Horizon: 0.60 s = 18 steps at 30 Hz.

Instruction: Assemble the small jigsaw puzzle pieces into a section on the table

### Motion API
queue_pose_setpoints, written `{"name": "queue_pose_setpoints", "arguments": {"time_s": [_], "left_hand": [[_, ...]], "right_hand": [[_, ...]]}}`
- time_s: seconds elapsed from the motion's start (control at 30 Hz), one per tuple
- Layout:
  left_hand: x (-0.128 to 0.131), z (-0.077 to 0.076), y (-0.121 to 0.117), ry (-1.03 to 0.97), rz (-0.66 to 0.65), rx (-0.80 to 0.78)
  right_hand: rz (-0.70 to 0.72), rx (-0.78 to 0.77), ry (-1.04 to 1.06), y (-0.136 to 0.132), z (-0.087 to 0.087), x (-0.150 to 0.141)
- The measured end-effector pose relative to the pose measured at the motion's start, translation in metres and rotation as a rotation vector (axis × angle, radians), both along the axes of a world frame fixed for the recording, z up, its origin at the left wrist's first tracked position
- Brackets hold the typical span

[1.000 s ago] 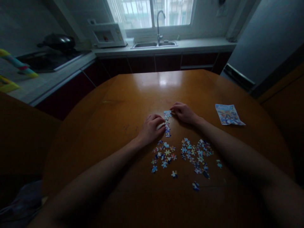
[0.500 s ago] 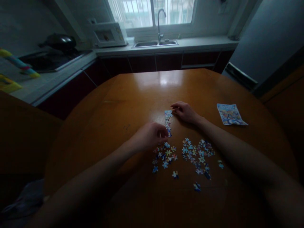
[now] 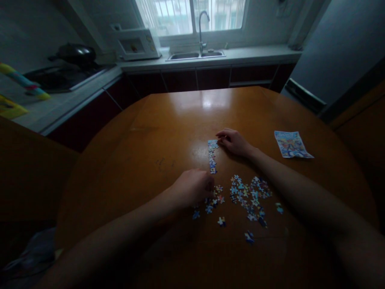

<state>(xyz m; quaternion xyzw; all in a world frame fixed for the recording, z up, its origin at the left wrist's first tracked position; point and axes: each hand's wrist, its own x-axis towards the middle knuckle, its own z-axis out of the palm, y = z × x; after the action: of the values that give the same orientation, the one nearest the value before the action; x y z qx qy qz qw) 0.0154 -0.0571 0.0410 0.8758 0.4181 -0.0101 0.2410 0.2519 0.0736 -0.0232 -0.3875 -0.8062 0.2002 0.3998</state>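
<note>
Light, stiff-looking jigsaw pieces (image 3: pixel 221 221) suit an edge pinch; whether the left hand (image 3: pixel 192 186) or right hand (image 3: pixel 236 143) grips any in curled fingers is unclear.

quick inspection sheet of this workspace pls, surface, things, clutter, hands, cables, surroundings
surface: brown wooden table, glossy, with dark marks left of centre
things: partly joined puzzle strip; loose puzzle pieces nearer the person
clutter: printed sheet at right, puzzle-related or not unclear
hands: left hand over loose pieces, grip hidden; right hand at strip's far end
cables: nothing seen
surroundings: sink, microwave, pan beyond
</note>
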Motion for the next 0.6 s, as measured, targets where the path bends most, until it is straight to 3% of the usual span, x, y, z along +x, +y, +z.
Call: {"name": "queue_pose_setpoints", "arguments": {"time_s": [0.37,0.6], "left_hand": [[0.004,0.009,-0.007,0.028,-0.092,0.039],[0.001,0.014,0.003,-0.054,-0.164,-0.158]], "right_hand": [[0.001,0.018,-0.010,0.000,0.000,-0.001],[0.003,0.007,-0.019,0.000,0.000,0.000]]}}
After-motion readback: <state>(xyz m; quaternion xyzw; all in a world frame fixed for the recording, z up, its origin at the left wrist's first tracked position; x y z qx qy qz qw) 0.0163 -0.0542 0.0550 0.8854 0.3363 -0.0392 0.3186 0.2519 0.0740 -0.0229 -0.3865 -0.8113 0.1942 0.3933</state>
